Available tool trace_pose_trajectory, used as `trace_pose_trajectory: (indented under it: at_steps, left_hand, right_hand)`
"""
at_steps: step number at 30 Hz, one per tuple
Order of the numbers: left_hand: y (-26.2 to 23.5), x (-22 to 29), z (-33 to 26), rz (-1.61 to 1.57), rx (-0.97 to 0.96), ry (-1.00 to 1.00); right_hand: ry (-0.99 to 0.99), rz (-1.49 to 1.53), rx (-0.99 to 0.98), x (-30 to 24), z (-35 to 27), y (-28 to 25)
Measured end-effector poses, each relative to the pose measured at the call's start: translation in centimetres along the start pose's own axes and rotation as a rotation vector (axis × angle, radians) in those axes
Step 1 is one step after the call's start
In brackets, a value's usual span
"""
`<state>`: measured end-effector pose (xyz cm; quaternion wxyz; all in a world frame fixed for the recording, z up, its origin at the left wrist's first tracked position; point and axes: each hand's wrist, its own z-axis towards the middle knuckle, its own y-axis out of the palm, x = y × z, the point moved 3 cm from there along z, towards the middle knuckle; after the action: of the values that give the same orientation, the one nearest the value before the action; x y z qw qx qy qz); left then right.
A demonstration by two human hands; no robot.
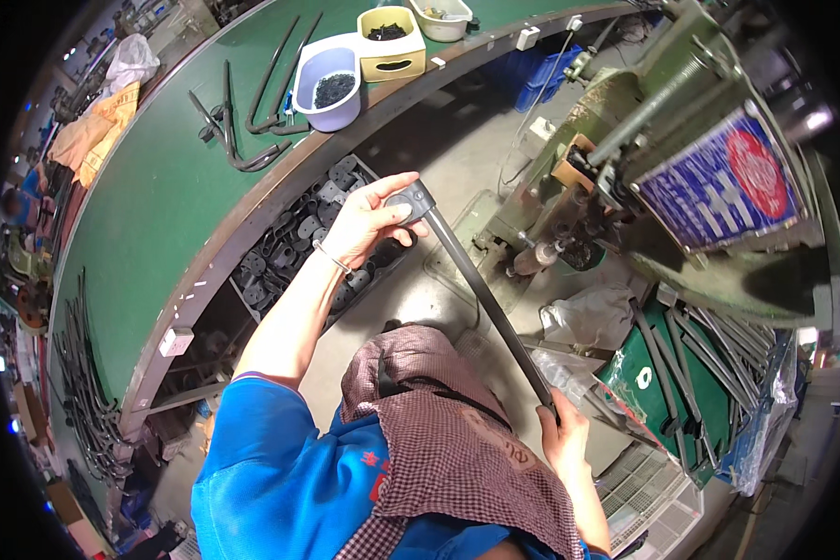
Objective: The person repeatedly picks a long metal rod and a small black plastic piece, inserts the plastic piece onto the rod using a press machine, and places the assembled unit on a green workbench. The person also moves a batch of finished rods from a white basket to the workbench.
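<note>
I hold a long dark metal tube (483,297) slanting across my lap. My left hand (368,222) grips its far end, pressing a grey plastic end cap (411,201) onto it. At the near end my right hand (564,439) is closed around the tube. Just below my left hand a crate of dark plastic caps (303,238) stands under the bench. A checked apron covers my lap.
A curved green bench (159,201) carries bent black tubes (243,131), a lilac bowl (327,89) of small dark parts and a yellow bin (391,45). A green press machine (663,140) stands on the right. More tubes (695,364) lie on a green sack beside a wire basket (649,490).
</note>
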<state>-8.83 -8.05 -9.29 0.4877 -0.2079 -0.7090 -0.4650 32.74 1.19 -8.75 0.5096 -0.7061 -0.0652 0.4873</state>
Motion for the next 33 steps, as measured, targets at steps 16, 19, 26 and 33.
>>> trace_pose_trajectory:
  at_steps: [16, 19, 26, 33]
  left_hand:
    - [6.0, -0.8, 2.7, -0.006, 0.195, -0.141]
    - [3.5, 1.3, 4.2, 0.028, 0.247, -0.079]
    - [10.2, -3.6, 0.5, -0.142, 0.079, -0.265]
    - [14.6, -5.3, -1.2, -0.151, 0.013, -0.233]
  right_hand:
    - [0.201, 0.080, -0.150, -4.2, 7.2, -1.8]
    - [0.089, 0.210, -0.226, -0.3, 5.5, -2.3]
    - [-0.002, -0.087, 0.013, -2.7, 6.9, -3.0]
    - [-0.052, -0.173, 0.076, -4.0, 8.1, -3.8]
